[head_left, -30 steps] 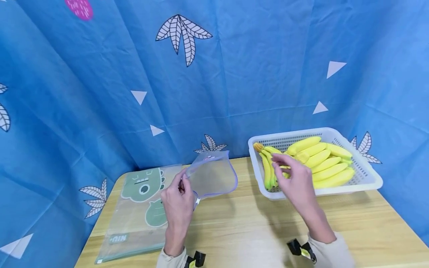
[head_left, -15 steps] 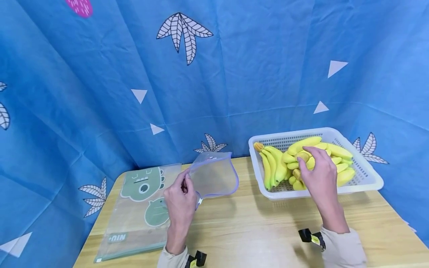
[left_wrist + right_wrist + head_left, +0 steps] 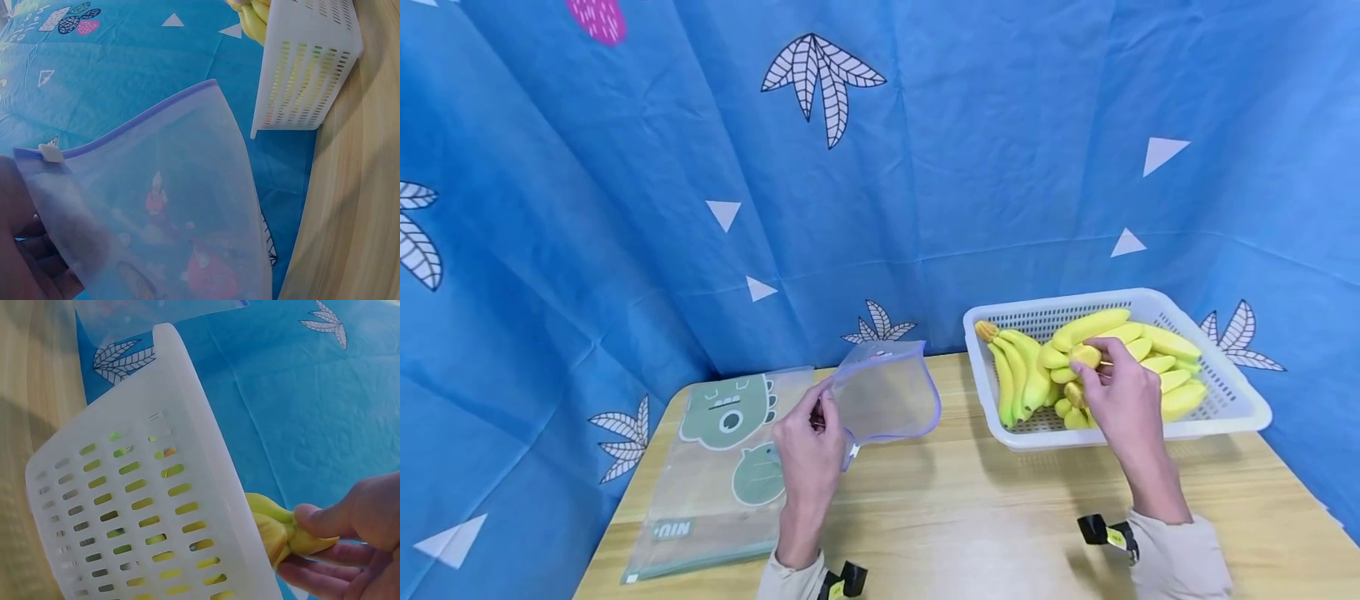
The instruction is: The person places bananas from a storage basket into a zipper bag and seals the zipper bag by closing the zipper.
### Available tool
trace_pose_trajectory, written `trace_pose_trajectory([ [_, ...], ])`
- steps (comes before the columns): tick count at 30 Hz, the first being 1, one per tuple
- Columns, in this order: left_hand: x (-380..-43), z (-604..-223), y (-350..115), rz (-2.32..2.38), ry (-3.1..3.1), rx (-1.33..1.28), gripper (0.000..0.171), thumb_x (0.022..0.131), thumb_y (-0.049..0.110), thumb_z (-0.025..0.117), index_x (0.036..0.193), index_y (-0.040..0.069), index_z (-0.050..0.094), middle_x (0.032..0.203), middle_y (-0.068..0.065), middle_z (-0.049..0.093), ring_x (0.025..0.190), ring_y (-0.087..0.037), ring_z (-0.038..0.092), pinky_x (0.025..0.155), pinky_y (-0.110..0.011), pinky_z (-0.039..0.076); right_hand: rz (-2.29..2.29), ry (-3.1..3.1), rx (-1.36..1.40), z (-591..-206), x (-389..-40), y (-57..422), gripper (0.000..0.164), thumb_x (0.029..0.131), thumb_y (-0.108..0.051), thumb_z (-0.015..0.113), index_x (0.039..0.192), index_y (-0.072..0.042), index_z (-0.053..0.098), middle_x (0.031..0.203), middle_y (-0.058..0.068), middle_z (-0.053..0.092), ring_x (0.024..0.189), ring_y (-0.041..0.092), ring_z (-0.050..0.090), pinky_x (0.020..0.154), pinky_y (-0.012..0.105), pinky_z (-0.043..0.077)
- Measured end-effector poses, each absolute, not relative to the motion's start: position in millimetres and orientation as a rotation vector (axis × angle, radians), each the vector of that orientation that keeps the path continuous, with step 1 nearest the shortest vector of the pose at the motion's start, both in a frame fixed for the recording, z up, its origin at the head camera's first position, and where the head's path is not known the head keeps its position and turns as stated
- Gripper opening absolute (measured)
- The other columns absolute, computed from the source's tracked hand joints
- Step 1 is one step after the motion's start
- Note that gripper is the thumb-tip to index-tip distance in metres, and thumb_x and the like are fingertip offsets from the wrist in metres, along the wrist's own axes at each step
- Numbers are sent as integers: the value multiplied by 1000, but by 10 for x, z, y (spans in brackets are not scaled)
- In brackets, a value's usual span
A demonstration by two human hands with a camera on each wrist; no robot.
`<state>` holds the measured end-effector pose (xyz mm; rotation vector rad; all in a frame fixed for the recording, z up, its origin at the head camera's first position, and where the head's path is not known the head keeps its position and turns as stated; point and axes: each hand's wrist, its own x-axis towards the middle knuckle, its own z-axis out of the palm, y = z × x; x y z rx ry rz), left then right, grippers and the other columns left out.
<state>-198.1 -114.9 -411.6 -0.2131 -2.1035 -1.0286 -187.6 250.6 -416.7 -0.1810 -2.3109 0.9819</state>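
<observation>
My left hand (image 3: 811, 442) pinches the edge of a clear zipper bag (image 3: 891, 400) with a purple rim. The bag's mouth gapes toward the basket. In the left wrist view its white slider (image 3: 51, 153) sits by the hand, and pink prints show on the film. My right hand (image 3: 1123, 404) reaches into the white basket (image 3: 1247, 400) and grips a yellow banana bunch (image 3: 1084, 358) by its stem end between thumb and fingers. In the right wrist view the thumb lies on the bunch (image 3: 269, 528) just past the basket rim, and the wall hides its lower part.
Another banana bunch (image 3: 1022, 367) with a brown stem end lies at the basket's left, more bananas (image 3: 1183, 400) at its right. A larger bag (image 3: 715, 492) with green dinosaur prints lies flat on the wooden table (image 3: 970, 533). A blue curtain (image 3: 1000, 167) stands behind.
My right hand has moved right from over the left bunch to the middle bunch and closed on its stem end. My left hand keeps hold of the bag with little movement.
</observation>
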Motion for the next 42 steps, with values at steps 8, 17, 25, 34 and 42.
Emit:
trace_pose_trajectory([
  [8,-1968,-4084,-1180,-1026,-2141,-190,20,98,4,62,109,1,79,69,-7,67,57,-12,55,49,-21,46,1099,-2169,-173,-3997,-1776,2475,33,94,-9,75,124,1,66,120,21,72,96,12,74,78,4,49],
  [17,-1957,-4094,-1137,-971,-2155,-192,19,97,6,65,109,0,79,83,-8,65,69,-17,66,57,-31,60,1350,-2070,-216,-3816,-1607,2464,36,93,-12,77,128,-7,69,115,2,73,91,-8,66,79,7,51],
  [25,-1937,-4128,-1112,-978,-2127,-217,19,97,6,65,110,1,79,100,-10,63,87,-21,66,70,-35,63,1478,-2044,-129,-3725,-1522,2454,37,94,-9,75,129,-3,67,107,-15,72,91,-3,71,75,12,56],
  [34,-1962,-4107,-1124,-1013,-2114,-222,19,98,5,63,109,0,78,100,-11,73,87,-25,72,71,-40,64,2008,-1779,254,-3605,-1482,2411,34,94,8,68,127,13,60,114,9,74,93,16,76,79,31,60],
  [42,-1975,-4080,-1124,-1027,-2137,-230,20,99,6,62,113,1,77,108,-13,76,91,-27,75,73,-40,64,2242,-1769,511,-3576,-1466,2467,36,98,17,53,133,14,55,118,10,73,97,17,74,80,32,62],
])
